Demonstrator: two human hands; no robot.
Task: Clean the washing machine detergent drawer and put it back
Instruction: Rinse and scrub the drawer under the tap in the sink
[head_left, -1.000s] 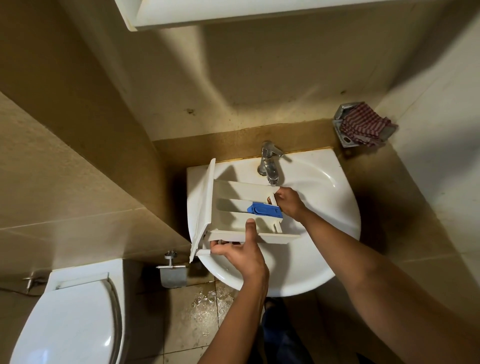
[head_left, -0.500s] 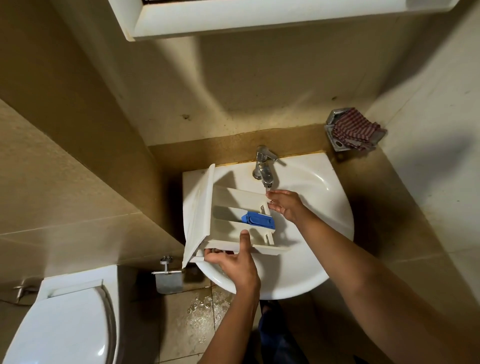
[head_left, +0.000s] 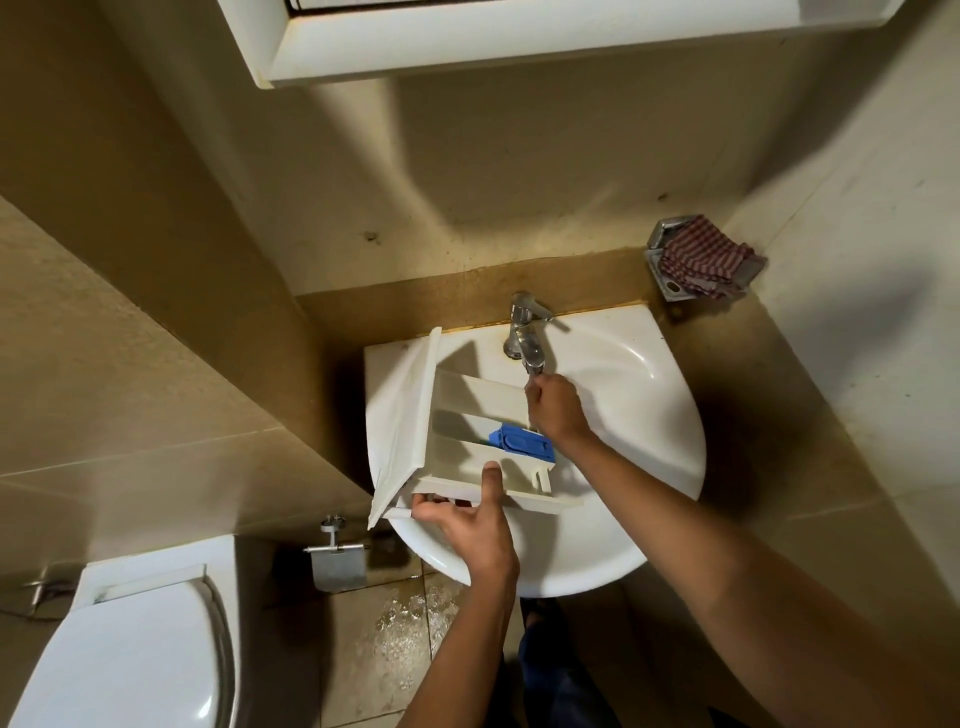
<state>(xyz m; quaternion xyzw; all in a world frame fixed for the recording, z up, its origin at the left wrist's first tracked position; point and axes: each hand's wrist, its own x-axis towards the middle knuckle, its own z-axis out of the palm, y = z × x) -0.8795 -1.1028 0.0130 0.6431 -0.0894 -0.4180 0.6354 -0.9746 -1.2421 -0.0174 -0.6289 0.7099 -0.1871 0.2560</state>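
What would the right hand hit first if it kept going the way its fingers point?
The tap. The right hand points up at its spout, fingertips right by the outlet, above the detergent drawer that the left hand holds. Whether they already touch is unclear from this view.

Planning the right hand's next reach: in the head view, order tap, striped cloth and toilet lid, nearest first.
1. tap, just above the right hand.
2. striped cloth, in the wall holder, off to the right.
3. toilet lid, far lower left.
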